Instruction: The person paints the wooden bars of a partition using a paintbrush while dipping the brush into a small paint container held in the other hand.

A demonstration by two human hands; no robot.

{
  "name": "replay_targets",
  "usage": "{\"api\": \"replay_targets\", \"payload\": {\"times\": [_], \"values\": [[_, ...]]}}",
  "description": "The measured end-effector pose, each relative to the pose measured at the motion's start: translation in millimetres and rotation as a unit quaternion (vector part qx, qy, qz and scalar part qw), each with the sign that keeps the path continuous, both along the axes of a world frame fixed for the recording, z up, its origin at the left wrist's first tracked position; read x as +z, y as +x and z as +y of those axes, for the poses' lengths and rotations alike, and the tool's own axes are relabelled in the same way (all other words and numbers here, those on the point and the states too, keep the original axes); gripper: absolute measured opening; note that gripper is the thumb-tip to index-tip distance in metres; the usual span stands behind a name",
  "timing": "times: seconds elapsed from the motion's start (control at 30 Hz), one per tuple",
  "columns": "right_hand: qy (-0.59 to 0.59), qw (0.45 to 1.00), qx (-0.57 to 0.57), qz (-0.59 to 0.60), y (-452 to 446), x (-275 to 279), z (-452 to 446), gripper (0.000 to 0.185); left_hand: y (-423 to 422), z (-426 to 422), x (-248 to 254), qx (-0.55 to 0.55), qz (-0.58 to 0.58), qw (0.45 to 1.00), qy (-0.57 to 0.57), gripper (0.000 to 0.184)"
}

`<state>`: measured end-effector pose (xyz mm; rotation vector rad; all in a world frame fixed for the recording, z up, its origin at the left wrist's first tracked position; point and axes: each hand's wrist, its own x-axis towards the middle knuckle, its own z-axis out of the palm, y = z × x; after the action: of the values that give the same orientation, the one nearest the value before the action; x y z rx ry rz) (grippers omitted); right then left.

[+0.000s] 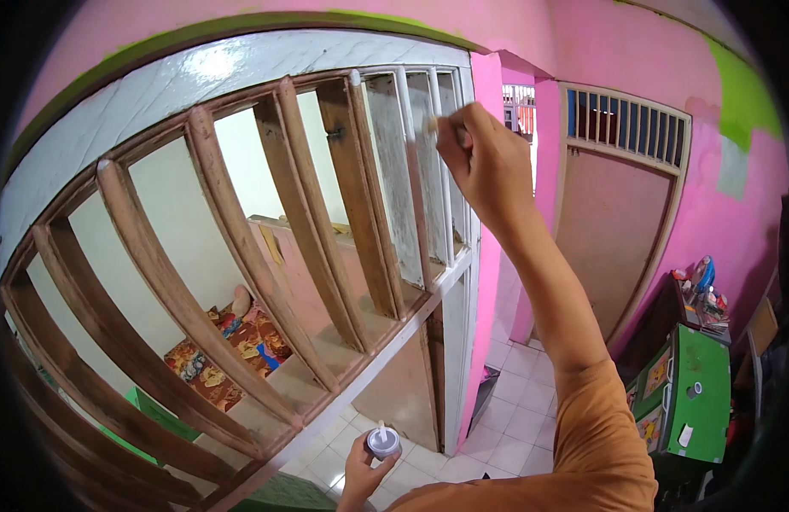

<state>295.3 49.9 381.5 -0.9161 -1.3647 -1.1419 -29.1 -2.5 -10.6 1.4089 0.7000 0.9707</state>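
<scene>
Here, half-painted slat (413, 162) runs upright.

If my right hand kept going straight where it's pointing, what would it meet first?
Probably the part-white slat just ahead of the right hand, though depth is hard to judge here.

The green cabinet (708, 354) carries 1 round item (695, 390) and 1 white item (686, 435).
</scene>
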Motion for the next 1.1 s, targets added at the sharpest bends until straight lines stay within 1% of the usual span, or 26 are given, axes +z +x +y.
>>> {"api": "replay_targets", "payload": {"times": [0.03,0.1,0.13,0.23,0.3,0.37,0.4,0.43,0.5,0.57,0.63,0.67,0.7,0.77,0.83,0.9,0.93,0.97,1.03,1.1], "values": [[-0.001,1.0,0.0,-0.005,-2,-3,-4,0.021,1,0,-2,0.0,-0.005,1.0,-0.001,0.061],[-0.02,0.999,0.019,0.026,-3,-5,-7,0.021,0,-1,-8,0.003,-0.018,1.0,-0.008,0.061],[0.019,0.999,0.023,0.015,-2,0,-7,0.022,-2,-1,-9,0.003,-0.016,1.0,-0.007,0.061],[0.056,0.998,0.021,-0.008,6,18,-2,0.023,-5,-1,-11,-0.016,0.01,1.0,0.004,0.062],[0.065,0.998,0.013,-0.023,10,14,-4,0.023,-4,-2,-12,-0.007,0.006,1.0,-0.003,0.063],[0.012,0.998,-0.051,-0.027,8,-1,-10,0.022,-4,-2,-10,-0.008,0.008,1.0,-0.001,0.063],[-0.03,0.997,-0.062,-0.03,7,-11,-14,0.021,-5,-3,-10,-0.008,0.01,1.0,0.003,0.063],[-0.03,0.997,-0.062,-0.034,3,-19,-20,0.021,-5,-3,-11,-0.007,0.005,1.0,0.001,0.063],[-0.137,0.987,-0.069,-0.041,-3,-30,-32,0.02,-7,-4,-14,0.001,-0.009,1.0,-0.008,0.064],[-0.145,0.987,-0.058,-0.04,-3,-23,-32,0.019,-9,-4,-18,-0.002,-0.007,1.0,-0.012,0.065],[-0.125,0.99,-0.068,-0.016,-1,-4,-27,0.019,-10,-4,-19,-0.004,-0.003,1.0,-0.014,0.065],[-0.09,0.993,-0.064,-0.034,2,6,-24,0.019,-11,-3,-20,-0.004,0.0,1.0,-0.014,0.066],[-0.091,0.993,-0.064,-0.032,3,16,-21,0.019,-11,-4,-20,-0.003,0.003,1.0,-0.016,0.066],[-0.005,0.995,-0.048,-0.085,6,34,-18,0.019,-9,-4,-16,-0.004,0.001,1.0,-0.015,0.066],[-0.007,0.993,-0.068,-0.099,7,33,-19,0.018,-8,-6,-16,-0.005,0.0,1.0,-0.017,0.065],[-0.048,0.983,-0.082,-0.157,11,22,-22,0.018,-6,-6,-18,-0.001,-0.009,1.0,-0.014,0.065],[-0.079,0.978,-0.086,-0.171,11,11,-23,0.018,-7,-7,-17,0.0,-0.011,1.0,-0.016,0.065],[-0.08,0.978,-0.084,-0.173,11,1,-28,0.018,-8,-9,-15,0.001,-0.007,1.0,-0.016,0.065],[-0.209,0.956,-0.083,-0.188,9,-14,-38,0.018,-8,-10,-16,0.002,-0.006,1.0,-0.016,0.065],[-0.212,0.956,-0.077,-0.187,6,-11,-42,0.018,-12,-10,-19,0.014,-0.003,1.0,-0.02,0.065]]}}
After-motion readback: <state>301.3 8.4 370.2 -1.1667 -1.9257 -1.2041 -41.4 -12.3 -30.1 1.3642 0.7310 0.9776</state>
